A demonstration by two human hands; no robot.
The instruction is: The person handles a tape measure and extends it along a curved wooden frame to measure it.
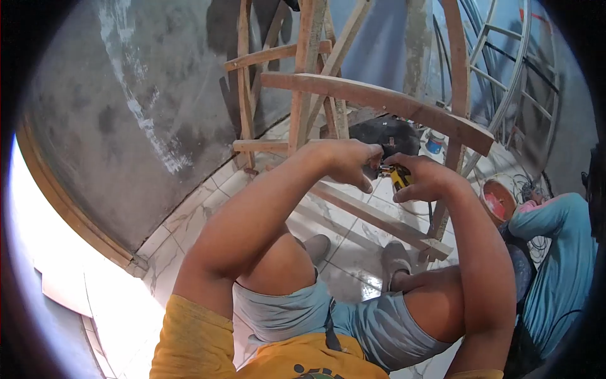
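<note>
Both of my hands are in front of me above the tiled floor, close to a wooden frame. My right hand (421,177) is curled around a yellow-and-black tool (399,178), whose exact kind I cannot make out. To its left, my left hand (353,164) has bent fingers and a thumb around something dark beside the tool's metallic end. What the left fingers hold is mostly hidden. A wooden crosspiece (379,96) of the frame runs just beyond my hands, and a lower wooden bar (379,218) passes beneath them.
A black bag-like item (385,131) lies behind my hands. A metal ladder (505,76) leans at the back right. A bucket with red inside (497,201) and a person in blue-green trousers (555,252) are at my right. A grey wall (145,114) rises on the left.
</note>
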